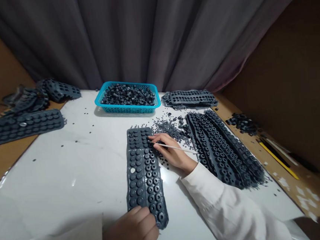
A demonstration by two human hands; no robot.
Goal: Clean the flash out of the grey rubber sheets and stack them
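One white stick (176,147) is pinched in my right hand (174,157), at one o'clock on the central studded sheet (143,166), which could skid if my left hand (137,226), closure unclear, presses weakly at six.

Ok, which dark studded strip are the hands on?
The strip lying alone in front of the blue basket: left hand on its near end, right hand at its right edge. Neither touches another.

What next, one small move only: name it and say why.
Probably bring the white stick's tip to the next closed stud up the right-hand columns, left hand steadying the strip. The right hand already holds the tip there; nearer studs show open rings, while those above look closed.
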